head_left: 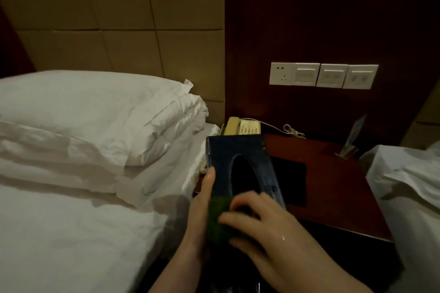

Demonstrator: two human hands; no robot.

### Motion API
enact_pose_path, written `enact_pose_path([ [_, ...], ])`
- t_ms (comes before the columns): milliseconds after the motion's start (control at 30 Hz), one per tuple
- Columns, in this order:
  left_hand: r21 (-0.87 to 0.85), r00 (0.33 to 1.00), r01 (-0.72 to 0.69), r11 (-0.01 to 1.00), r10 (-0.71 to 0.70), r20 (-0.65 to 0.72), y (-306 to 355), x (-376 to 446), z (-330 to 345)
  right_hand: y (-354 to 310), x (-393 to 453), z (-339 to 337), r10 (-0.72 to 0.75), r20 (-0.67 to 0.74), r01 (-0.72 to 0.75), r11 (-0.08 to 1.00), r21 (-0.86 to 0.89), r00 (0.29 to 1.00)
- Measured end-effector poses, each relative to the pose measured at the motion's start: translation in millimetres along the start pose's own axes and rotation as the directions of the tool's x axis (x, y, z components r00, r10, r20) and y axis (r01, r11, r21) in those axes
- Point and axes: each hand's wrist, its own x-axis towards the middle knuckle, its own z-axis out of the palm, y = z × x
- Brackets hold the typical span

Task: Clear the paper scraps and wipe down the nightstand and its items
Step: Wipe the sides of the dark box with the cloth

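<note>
From the head camera, the dark blue tissue box (240, 164) is held up above the front left part of the nightstand (333, 188), tilted, with its oval opening facing the camera. The left hand (202, 200) holds the box at its left edge; the thumb lies straight along this edge, and the other fingers are behind the box, so I cannot tell how they lie. The right hand (259, 223) presses a green cloth (219, 219) against the lower end of the box, at about 6 o'clock from the opening. Its fingers are curled and a little spread, gripping the cloth.

On the nightstand, a black pad (292, 183) lies flat at 3 o'clock from the box. A cream telephone (242, 126) stands at 12 o'clock, partly hidden behind the box, with its cord (290, 129) lying toward 1 o'clock. A small card stand (352, 143) is at the far right corner. Above, at 1 o'clock, the wall carries a white switch panel (323, 75). A white pillow (95, 112) lies on the bed (71, 233) at 9 o'clock.
</note>
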Motion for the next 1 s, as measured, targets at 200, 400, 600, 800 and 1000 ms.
enact_pose_path([
  [200, 0.095, 0.999, -0.037, 0.995, 0.04, -0.028, 0, -13, 10, 39, -9, -18, 0.236, -0.268, -0.251, 0.968, -0.023, 0.934],
  [400, -0.028, 1.0, 0.007, 1.0, -0.008, -0.028, 10, -20, 6, 68, -24, -32, 0.741, -0.234, -0.285, 0.5, 0.818, 0.629],
  [600, -0.132, 0.993, -0.013, 0.991, -0.002, -0.114, 6, -16, 26, 40, -19, 22, 0.782, -0.038, -0.236, 0.234, 0.943, 0.623],
  [800, -0.238, 0.999, 0.048, 0.97, -0.05, -0.003, 9, -32, 29, 30, -14, 16, 0.697, -0.117, -0.216, 0.37, 0.904, 0.707],
  [1000, 0.639, 0.838, -0.399, 0.658, 0.544, -0.036, 14, -25, 18, 40, -13, 11, 0.791, -0.245, -0.172, 0.401, 0.9, 0.561],
])
